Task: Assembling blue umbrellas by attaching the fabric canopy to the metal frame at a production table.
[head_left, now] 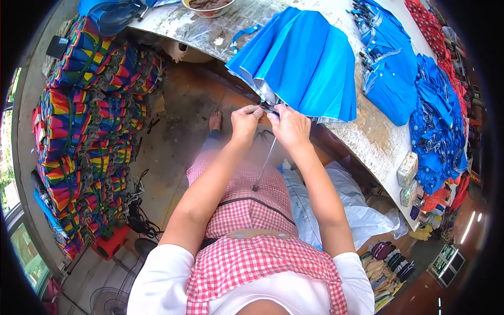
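A bright blue umbrella (310, 63), partly folded with its pleats hanging loose, lies over the table's near edge with its opening toward me. Its thin metal shaft (266, 160) slants down to me, and the dark end meets my checked apron (244, 210). At the canopy's mouth my two hands meet by a small dark part around the shaft. My right hand (292, 127) is closed on this part of the umbrella. My left hand (244, 124) pinches just beside it; whatever is between those fingertips is too small to make out.
The worn white table (362, 142) carries stacked blue umbrellas (388, 84), a blue pile (438, 121) and a bowl (210, 8). Rainbow-coloured bundles (79, 121) rise at left above a red object (110, 241) and a fan (107, 302). White sacks (346, 205) sit under the table.
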Available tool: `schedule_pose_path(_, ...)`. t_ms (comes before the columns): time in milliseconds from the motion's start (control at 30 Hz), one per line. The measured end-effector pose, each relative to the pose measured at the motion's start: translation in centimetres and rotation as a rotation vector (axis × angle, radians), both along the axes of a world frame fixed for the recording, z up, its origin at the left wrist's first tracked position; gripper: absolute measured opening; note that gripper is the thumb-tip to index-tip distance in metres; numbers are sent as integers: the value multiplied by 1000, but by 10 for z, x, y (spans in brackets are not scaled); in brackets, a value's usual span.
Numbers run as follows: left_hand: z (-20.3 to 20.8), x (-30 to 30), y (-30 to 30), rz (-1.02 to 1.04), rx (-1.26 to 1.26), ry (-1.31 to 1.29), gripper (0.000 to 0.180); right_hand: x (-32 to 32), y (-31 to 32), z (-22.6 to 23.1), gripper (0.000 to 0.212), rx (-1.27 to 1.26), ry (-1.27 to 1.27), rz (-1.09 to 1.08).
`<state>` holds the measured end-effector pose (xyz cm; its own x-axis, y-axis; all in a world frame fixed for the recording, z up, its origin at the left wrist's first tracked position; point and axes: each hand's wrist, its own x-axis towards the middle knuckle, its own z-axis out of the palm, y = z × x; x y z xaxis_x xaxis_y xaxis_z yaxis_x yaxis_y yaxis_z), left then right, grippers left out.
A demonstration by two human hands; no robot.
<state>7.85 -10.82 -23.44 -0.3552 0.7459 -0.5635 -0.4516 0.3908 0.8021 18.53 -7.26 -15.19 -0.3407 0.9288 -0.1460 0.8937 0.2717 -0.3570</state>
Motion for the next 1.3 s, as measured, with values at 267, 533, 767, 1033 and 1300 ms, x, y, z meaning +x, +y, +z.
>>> schedule_pose_path(267,6,-78,-41,-718,114,522,16,112,-27,20,25,242,409,-334)
schedule_pose_path(533,10,-141,-68,-343,-259,572,36,195,-5,12,32,703,-197,-478)
schedule_pose_path(767,100,-65,48,29,421,746,49,34,-87,-4,20,-1029,1580,-794)
schedule_pose_path(1033,297,-13,180,-137,659,-244,60,57,-13,62,33,2,558,-153)
schedule_pose_path(1300,222,52,238,105,1230,480,30,84,18,62,41,435,306,-300)
